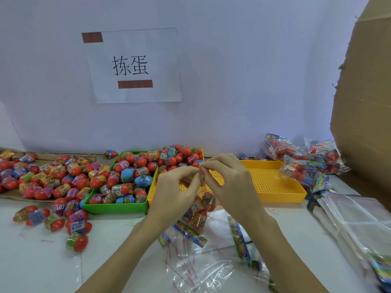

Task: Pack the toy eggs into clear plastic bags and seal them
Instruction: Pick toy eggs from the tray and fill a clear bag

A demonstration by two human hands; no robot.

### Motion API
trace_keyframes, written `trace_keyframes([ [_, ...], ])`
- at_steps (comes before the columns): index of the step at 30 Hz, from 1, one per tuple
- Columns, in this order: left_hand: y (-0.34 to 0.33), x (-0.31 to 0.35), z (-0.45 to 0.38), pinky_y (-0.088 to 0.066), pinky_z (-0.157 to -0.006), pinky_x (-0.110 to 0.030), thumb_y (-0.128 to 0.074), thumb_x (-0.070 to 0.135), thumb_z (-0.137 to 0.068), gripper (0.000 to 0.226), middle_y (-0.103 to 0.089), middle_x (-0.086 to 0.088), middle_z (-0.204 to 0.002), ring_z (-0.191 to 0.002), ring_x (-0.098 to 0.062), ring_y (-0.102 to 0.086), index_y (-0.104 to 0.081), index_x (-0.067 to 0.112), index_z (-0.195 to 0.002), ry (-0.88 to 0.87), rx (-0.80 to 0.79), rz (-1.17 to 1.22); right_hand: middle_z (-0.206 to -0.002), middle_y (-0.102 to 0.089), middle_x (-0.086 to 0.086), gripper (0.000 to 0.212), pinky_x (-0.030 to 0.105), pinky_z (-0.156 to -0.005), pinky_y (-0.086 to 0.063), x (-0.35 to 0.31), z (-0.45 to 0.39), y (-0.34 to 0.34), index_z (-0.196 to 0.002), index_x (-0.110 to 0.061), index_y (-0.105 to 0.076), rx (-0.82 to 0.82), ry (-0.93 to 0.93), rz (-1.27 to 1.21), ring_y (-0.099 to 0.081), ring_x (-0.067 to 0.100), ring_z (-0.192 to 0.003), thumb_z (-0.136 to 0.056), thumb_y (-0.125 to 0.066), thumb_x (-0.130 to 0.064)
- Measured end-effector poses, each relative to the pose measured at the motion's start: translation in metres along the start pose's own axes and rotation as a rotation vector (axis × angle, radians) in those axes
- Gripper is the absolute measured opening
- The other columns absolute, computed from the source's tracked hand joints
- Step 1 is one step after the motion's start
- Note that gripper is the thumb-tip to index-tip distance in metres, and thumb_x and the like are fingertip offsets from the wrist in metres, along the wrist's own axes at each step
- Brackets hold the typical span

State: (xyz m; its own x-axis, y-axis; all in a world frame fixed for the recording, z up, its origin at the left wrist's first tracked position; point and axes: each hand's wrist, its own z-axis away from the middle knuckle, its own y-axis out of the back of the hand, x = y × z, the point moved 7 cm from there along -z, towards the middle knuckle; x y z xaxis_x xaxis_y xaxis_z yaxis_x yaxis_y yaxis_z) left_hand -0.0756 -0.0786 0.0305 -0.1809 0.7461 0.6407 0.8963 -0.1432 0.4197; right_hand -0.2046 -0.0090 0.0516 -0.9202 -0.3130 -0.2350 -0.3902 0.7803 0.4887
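Note:
My left hand (176, 185) and my right hand (227, 179) are raised side by side over the table, fingertips meeting. Both pinch the top edge of a clear plastic bag (201, 208) that hangs below them with several toy eggs inside. Loose toy eggs (53, 178), red with coloured wrapped halves, lie spread over the left of the table. A green tray (115, 208) is heaped with more eggs. Behind my hands, a yellow tray (151, 192) holds eggs at its far end.
A second yellow perforated tray (273, 182) sits right of my hands. Sealed bags of eggs (306, 159) are piled at the back right. Empty clear bags (359, 220) are stacked at the right, more (201, 269) lie in front. A cardboard box (366, 102) stands at right.

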Motion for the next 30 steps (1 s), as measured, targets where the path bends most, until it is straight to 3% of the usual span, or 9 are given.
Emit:
trace_keyframes([
  [8,0.006,-0.017,-0.002,-0.06,-0.068,-0.02,-0.067,0.012,-0.102,0.028,-0.08,0.007,-0.078,-0.071,-0.011,-0.075,-0.083,0.031,-0.092,0.263,0.025,0.212,-0.084,-0.062,0.002,0.007,0.031,-0.073,-0.049,0.022,0.001,0.017,-0.087,-0.008,-0.07,0.164,-0.328,0.003,-0.057,0.021,-0.082,-0.092,-0.075,-0.007],
  [10,0.009,-0.027,-0.002,-0.059,-0.067,-0.018,-0.066,0.01,-0.103,0.029,-0.08,0.001,-0.078,-0.07,-0.01,-0.075,-0.083,0.028,-0.089,0.38,0.078,0.332,-0.086,-0.062,0.002,0.006,0.034,-0.073,-0.051,0.039,0.003,0.026,-0.088,-0.009,-0.071,0.204,-0.425,-0.026,-0.058,0.021,-0.082,-0.094,-0.073,-0.008],
  [13,0.012,-0.039,0.0,-0.06,-0.07,-0.019,-0.062,0.012,-0.105,0.027,-0.081,-0.003,-0.083,-0.077,-0.013,-0.076,-0.084,0.019,-0.09,0.494,0.157,0.406,-0.089,-0.063,0.003,0.006,0.025,-0.072,-0.047,0.058,0.007,0.037,-0.092,-0.009,-0.071,0.265,-0.535,-0.047,-0.058,0.02,-0.084,-0.097,-0.07,-0.011],
  [17,0.023,-0.053,0.003,-0.063,-0.074,-0.027,-0.056,0.013,-0.108,0.027,-0.081,-0.001,-0.088,-0.082,-0.013,-0.078,-0.081,0.014,-0.098,0.562,0.322,0.438,-0.092,-0.063,0.002,0.006,0.024,-0.072,-0.043,0.069,0.012,0.038,-0.092,-0.01,-0.07,0.29,-0.604,-0.039,-0.058,0.018,-0.084,-0.098,-0.068,-0.012],
  [20,0.036,-0.061,0.003,-0.062,-0.069,-0.026,-0.053,0.013,-0.11,0.027,-0.079,0.002,-0.084,-0.077,-0.013,-0.078,-0.078,0.014,-0.1,0.591,0.471,0.479,-0.092,-0.064,0.002,0.008,0.013,-0.068,-0.04,0.07,0.013,0.036,-0.093,-0.01,-0.07,0.273,-0.631,-0.014,-0.058,0.015,-0.081,-0.099,-0.067,-0.013],
  [23,0.045,-0.068,0.003,-0.059,-0.074,-0.024,-0.052,0.011,-0.111,0.027,-0.078,0.003,-0.079,-0.072,-0.008,-0.076,-0.076,0.012,-0.1,0.592,0.524,0.51,-0.09,-0.069,-0.001,0.007,0.011,-0.069,-0.047,0.069,0.01,0.028,-0.095,-0.013,-0.075,0.149,-0.594,-0.058,-0.063,0.01,-0.079,-0.099,-0.07,-0.017],
  [25,0.045,-0.07,0.004,-0.059,-0.075,-0.024,-0.052,0.011,-0.111,0.027,-0.078,0.0,-0.082,-0.073,-0.009,-0.076,-0.076,0.012,-0.1,0.594,0.523,0.511,-0.091,-0.073,-0.006,0.007,0.011,-0.067,-0.05,0.062,0.008,0.011,-0.099,-0.018,-0.08,-0.075,-0.551,-0.127,-0.065,0.003,-0.078,-0.098,-0.074,-0.021],
  [28,0.042,-0.067,0.002,-0.059,-0.066,-0.017,-0.052,0.011,-0.111,0.026,-0.078,-0.006,-0.086,-0.073,-0.01,-0.077,-0.076,0.013,-0.102,0.564,0.502,0.495,-0.088,-0.072,-0.012,0.011,0.01,-0.065,-0.049,0.046,0.013,-0.018,-0.105,-0.027,-0.078,-0.375,-0.468,-0.16,-0.065,0.002,-0.075,-0.096,-0.077,-0.023],
  [30,0.04,-0.065,0.001,-0.06,-0.064,-0.018,-0.052,0.012,-0.111,0.025,-0.079,-0.004,-0.085,-0.075,-0.013,-0.078,-0.076,0.013,-0.104,0.553,0.475,0.487,-0.088,-0.067,-0.012,0.007,0.01,-0.066,-0.047,0.038,0.014,-0.027,-0.103,-0.027,-0.077,-0.431,-0.431,-0.157,-0.062,0.001,-0.076,-0.097,-0.075,-0.025],
])
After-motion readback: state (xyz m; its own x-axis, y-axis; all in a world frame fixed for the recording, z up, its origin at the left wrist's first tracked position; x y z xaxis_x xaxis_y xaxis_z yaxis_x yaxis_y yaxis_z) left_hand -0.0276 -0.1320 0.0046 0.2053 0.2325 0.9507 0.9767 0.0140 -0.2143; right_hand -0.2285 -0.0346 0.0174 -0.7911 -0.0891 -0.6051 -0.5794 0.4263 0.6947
